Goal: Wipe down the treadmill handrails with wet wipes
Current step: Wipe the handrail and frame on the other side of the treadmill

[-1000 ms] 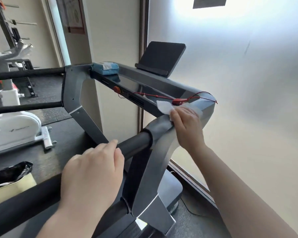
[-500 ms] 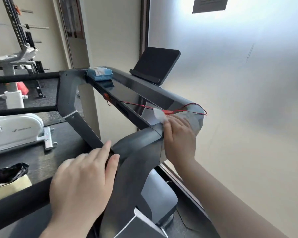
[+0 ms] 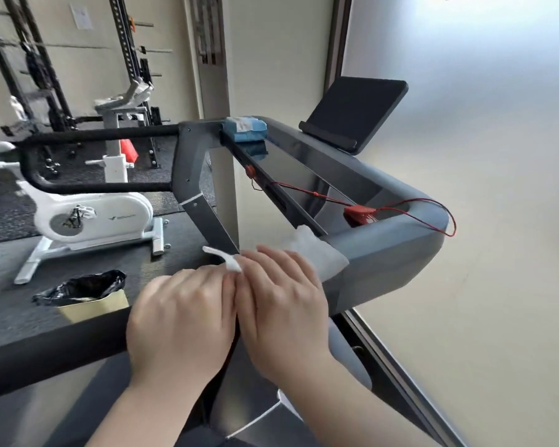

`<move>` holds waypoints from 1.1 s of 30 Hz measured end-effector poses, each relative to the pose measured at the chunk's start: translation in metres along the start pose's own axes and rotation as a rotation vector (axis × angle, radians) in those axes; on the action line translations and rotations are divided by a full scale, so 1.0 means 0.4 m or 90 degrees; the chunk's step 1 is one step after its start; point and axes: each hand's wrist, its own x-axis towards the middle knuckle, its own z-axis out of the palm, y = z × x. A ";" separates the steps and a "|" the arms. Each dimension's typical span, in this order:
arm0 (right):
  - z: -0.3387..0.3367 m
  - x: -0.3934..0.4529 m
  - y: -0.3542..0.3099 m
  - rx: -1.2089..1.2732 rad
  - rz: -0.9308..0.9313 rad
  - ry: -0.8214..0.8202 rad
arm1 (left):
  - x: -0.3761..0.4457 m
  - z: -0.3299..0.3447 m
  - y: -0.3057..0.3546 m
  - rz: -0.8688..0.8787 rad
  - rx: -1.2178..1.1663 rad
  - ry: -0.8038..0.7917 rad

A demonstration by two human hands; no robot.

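Both forearms reach in from the near edge, hands side by side over the near black handrail (image 3: 46, 346). Left hand (image 3: 181, 321) and right hand (image 3: 284, 304) both pinch the wet wipe (image 3: 317, 250), which drapes onto the treadmill's grey right corner (image 3: 384, 253).

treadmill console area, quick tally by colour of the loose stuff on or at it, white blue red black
white: 1, the wet wipe held by the left hand and right hand
blue: 1, the wipes pack
red: 1, the safety clip with its cord
black: 1, the tablet
total: 4
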 end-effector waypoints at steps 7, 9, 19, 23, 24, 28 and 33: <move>-0.054 0.024 0.168 -0.073 0.241 0.073 | -0.011 -0.005 -0.016 0.017 -0.001 -0.016; -0.001 0.022 0.055 -0.058 0.193 0.051 | -0.017 -0.012 -0.017 0.011 0.002 -0.027; -0.015 -0.026 0.014 0.084 0.196 0.038 | -0.135 -0.106 -0.221 -0.107 -0.005 -0.036; 0.078 -0.060 -0.216 0.020 0.093 -0.045 | -0.177 -0.135 -0.300 -0.163 0.007 -0.041; 0.077 -0.074 -0.237 0.035 0.040 -0.075 | -0.186 -0.141 -0.318 -0.175 0.008 -0.041; 0.017 -0.037 -0.161 0.086 0.034 -0.107 | -0.226 -0.176 -0.399 -0.224 0.029 -0.046; 0.070 -0.015 -0.245 -0.007 0.166 -0.051 | -0.262 -0.200 -0.468 -0.222 0.049 -0.063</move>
